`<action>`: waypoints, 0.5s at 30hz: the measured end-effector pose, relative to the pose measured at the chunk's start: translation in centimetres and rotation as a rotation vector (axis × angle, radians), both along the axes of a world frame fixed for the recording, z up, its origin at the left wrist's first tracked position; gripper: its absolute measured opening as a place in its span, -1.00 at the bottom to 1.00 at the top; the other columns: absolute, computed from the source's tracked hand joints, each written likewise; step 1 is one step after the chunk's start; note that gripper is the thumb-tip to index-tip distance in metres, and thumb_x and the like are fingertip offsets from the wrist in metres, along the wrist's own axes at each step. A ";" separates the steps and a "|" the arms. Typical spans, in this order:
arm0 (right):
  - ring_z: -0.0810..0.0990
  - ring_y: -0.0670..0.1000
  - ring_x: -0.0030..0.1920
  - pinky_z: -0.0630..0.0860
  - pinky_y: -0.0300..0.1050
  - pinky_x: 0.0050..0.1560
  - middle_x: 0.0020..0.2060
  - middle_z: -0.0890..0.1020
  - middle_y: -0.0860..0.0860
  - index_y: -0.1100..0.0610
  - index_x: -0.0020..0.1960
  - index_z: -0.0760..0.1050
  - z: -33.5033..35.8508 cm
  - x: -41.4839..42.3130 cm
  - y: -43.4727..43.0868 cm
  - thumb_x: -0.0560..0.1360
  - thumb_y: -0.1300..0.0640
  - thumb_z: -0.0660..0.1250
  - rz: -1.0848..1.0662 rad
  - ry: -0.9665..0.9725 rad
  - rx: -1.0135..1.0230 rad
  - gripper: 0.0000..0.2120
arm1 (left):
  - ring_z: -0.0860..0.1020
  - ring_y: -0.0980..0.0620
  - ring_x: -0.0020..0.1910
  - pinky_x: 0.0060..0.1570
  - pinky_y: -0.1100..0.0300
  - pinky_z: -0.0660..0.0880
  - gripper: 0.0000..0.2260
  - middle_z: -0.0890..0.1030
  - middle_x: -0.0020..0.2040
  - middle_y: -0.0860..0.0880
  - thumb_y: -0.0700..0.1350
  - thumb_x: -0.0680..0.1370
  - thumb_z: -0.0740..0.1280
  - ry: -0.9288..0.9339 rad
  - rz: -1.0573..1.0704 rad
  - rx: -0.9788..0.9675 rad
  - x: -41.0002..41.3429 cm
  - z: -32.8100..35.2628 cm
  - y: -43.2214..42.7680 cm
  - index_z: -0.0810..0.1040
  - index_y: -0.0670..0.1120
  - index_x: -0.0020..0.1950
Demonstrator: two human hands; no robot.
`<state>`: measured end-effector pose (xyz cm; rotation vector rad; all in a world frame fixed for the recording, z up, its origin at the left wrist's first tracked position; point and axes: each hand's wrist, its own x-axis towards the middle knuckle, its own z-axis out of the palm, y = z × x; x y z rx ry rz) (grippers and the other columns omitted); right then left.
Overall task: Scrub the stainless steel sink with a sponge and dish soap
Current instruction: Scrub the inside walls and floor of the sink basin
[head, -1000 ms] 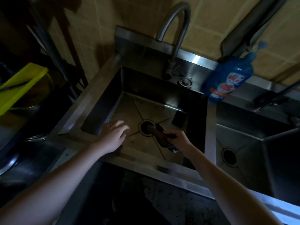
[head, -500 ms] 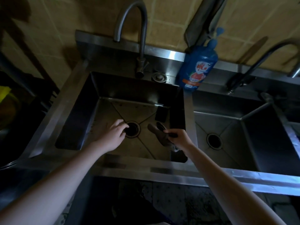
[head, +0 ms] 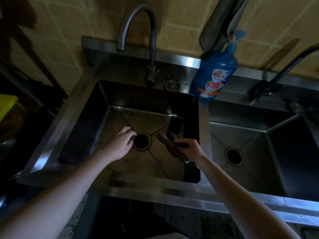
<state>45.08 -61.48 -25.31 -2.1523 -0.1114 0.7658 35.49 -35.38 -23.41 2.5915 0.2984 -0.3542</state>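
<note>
Down in the left sink basin [head: 96, 107], the left hand [head: 120, 144] lies spread flat, empty, at nine o'clock of the drain [head: 141, 141]. At three o'clock, the right hand [head: 189, 147] grips a dark sponge [head: 168, 144]. Blue dish soap bottle [head: 215, 73] stands at one o'clock, on the ledge.

A second basin [head: 259, 152] is seen at right, a dark cloth [head: 222, 23] hung on the tiled wall [head: 181, 23], something yellow [head: 6, 106] at left.
</note>
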 end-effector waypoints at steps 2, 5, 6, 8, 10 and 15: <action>0.56 -0.04 -0.06 0.45 -0.54 -0.42 0.00 0.55 0.03 0.11 0.22 0.55 -0.1 0.7 0.3 0.52 0.40 0.23 0.017 -0.012 0.020 -0.65 | 0.18 -0.10 0.44 0.34 0.03 0.25 -0.70 0.20 0.47 0.02 -0.12 0.60 0.19 0.004 0.009 0.006 0.4 0.0 0.2 0.39 0.03 0.34; 0.54 0.00 0.00 0.45 -0.55 -0.39 0.01 0.55 0.05 0.15 0.23 0.55 -0.3 1.8 0.9 0.51 0.42 0.24 0.042 -0.024 0.019 -0.64 | 0.21 -0.09 0.43 0.34 0.05 0.22 -0.69 0.22 0.46 0.01 -0.11 0.60 0.19 -0.007 0.015 0.048 1.0 -0.1 0.6 0.38 0.03 0.35; 0.55 0.03 0.00 0.44 -0.54 -0.40 0.03 0.56 0.08 0.16 0.23 0.54 -0.5 2.1 1.1 0.51 0.42 0.24 0.049 -0.019 0.023 -0.64 | 0.21 -0.08 0.43 0.35 0.06 0.22 -0.68 0.22 0.46 0.01 -0.11 0.60 0.20 -0.005 0.024 0.050 1.2 -0.1 0.8 0.38 0.03 0.35; 0.56 0.06 0.02 0.45 -0.49 -0.37 0.08 0.57 0.14 0.17 0.23 0.54 -0.7 2.9 1.5 0.52 0.42 0.23 0.063 -0.019 0.031 -0.65 | 0.22 -0.07 0.43 0.36 0.04 0.22 -0.68 0.23 0.47 0.02 -0.09 0.59 0.20 -0.006 0.035 0.070 1.6 -0.2 1.1 0.38 0.05 0.35; 0.57 0.08 0.07 0.46 -0.41 -0.23 0.12 0.58 0.15 0.17 0.23 0.54 -1.1 3.5 1.8 0.51 0.42 0.23 0.066 -0.020 0.029 -0.65 | 0.23 -0.07 0.43 0.36 0.01 0.22 -0.68 0.23 0.46 0.02 -0.08 0.59 0.20 -0.003 0.039 0.087 2.0 -0.3 1.5 0.37 0.06 0.35; 0.58 0.12 0.13 0.52 -0.16 0.01 0.15 0.58 0.19 0.16 0.21 0.56 -2.4 4.0 2.7 0.50 0.42 0.25 0.028 0.007 0.025 -0.65 | 0.24 -0.08 0.43 0.40 -0.03 0.22 -0.68 0.22 0.47 0.02 -0.08 0.59 0.20 0.027 0.056 0.083 2.1 -1.0 1.8 0.37 0.06 0.35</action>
